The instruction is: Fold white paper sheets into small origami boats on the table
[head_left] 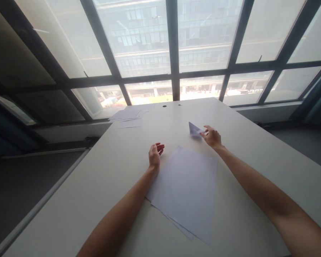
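Right grip (pixel 212 137): fingertips pinched on the near edge of the folded paper (pixel 194 130).
Folded paper: on the surface (pixel 256 150), just beyond the loose sheets (pixel 187 189), right of centre.
Left grip (pixel 155 154): released, fingers loosely curled, just beside the sheets' far left corner.
Far edge: scattered papers (pixel 128 116) near the window (pixel 173 53).

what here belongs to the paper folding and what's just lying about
In use: small folded white paper shape at the right hand; flat stack of white paper sheets by the left hand.
Lying about: scattered white sheets farther back.
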{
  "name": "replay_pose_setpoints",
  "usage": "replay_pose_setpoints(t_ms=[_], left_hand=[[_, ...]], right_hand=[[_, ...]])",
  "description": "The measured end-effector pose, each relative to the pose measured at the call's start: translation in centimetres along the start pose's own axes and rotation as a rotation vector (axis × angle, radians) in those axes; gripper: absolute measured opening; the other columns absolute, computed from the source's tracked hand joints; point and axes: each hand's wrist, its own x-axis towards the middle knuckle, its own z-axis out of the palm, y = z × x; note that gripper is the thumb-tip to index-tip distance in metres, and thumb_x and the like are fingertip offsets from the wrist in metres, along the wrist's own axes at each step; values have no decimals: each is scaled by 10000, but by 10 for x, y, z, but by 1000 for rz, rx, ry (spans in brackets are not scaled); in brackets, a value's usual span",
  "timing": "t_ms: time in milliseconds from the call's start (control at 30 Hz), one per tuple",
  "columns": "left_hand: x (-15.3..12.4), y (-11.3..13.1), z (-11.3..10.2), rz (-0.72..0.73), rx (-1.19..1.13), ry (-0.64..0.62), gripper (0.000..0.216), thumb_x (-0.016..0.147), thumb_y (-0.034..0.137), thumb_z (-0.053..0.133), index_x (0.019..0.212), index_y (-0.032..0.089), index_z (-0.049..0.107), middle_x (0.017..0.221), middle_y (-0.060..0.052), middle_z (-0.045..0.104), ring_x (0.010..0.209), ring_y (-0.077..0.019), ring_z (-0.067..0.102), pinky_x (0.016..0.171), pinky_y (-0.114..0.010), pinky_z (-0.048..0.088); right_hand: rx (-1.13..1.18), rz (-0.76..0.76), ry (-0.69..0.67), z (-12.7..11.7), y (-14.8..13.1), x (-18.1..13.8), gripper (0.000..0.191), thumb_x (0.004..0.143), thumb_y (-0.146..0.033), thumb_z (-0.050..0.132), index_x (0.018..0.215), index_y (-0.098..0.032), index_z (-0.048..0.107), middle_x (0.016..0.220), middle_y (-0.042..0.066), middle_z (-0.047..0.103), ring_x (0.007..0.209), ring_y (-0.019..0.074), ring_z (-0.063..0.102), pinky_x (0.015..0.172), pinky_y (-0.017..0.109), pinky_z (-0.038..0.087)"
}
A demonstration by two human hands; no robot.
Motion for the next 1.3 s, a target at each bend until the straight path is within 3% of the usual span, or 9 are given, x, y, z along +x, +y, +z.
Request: replay_pose_setpoints(t_ms=[133, 267, 367, 500, 667, 767, 933, 1100, 1300], left_hand=[[0, -1, 2, 9, 6, -8, 389, 911, 479, 448, 1020, 141, 605, 958, -117, 706, 921, -206, 672, 923, -433, 495], [-3, 1, 4, 22, 41, -29, 380, 909, 472, 453, 1024, 143, 604, 975, -118, 699, 941, -210, 669, 920, -429, 497], [-6, 3, 5, 40, 79, -35, 379, 908, 479, 459, 1028, 150, 605, 986, -117, 691, 956, -217, 667, 903, -426, 506], [-7, 5, 5, 60, 116, -44, 359, 913, 454, 449, 1039, 155, 603, 993, -116, 688, 966, -221, 663, 885, -421, 517], [-8, 5, 6, 155, 269, -90, 260, 881, 324, 492, 1048, 163, 611, 997, -106, 699, 966, -222, 665, 874, -409, 520], [-14, 7, 9, 281, 456, -192, 200, 846, 213, 507, 986, 178, 646, 989, -84, 710, 957, -213, 665, 888, -391, 512], [-29, 14, 14, 492, 737, -485, 217, 846, 140, 509, 889, 225, 705, 967, -46, 721, 945, -207, 662, 919, -366, 489], [-38, 17, 17, 516, 775, -572, 243, 849, 146, 535, 944, 258, 728, 993, -48, 726, 953, -234, 670, 908, -380, 495], [-30, 28, 27, 531, 756, -533, 230, 872, 180, 543, 982, 248, 733, 986, -67, 727, 940, -254, 672, 900, -409, 500]], right_hand=[[-16, -23, -36, 1, 8, -4, 527, 804, -380, 688, 1292, -255, 532, 986, 36, 722, 785, 215, 664, 681, 297, 466], [0, -21, -109, 6, 11, -3, 422, 818, -273, 661, 1229, -243, 569, 952, 38, 730, 778, 202, 670, 681, 279, 452], [33, -23, -140, 11, 1, -4, 359, 838, -237, 627, 1194, -231, 579, 904, 40, 737, 780, 202, 675, 682, 273, 446], [54, -53, -146, 15, -16, -11, 510, 833, -251, 632, 1318, -242, 472, 927, 36, 737, 786, 216, 675, 657, 273, 439], [46, 97, -80, 10, -23, -25, 513, 856, -188, 539, 1356, -188, 426, 934, 77, 729, 836, 246, 671, 702, 300, 449], [40, 173, -65, 4, -22, -33, 448, 859, -176, 509, 1305, -154, 481, 973, 107, 718, 894, 256, 662, 749, 310, 458], [5, 127, -108, 0, -26, -41, 304, 865, -205, 507, 1150, -164, 606, 1040, 115, 699, 931, 234, 653, 774, 292, 473], [-23, 184, -80, -3, -28, -8, 307, 892, -191, 439, 1113, -162, 650, 1085, 147, 698, 1000, 249, 649, 836, 311, 485], [-63, 278, -222, 6, -31, 64, 213, 800, -374, 643, 833, -177, 719, 890, 143, 736, 887, 271, 691, 751, 324, 518]])
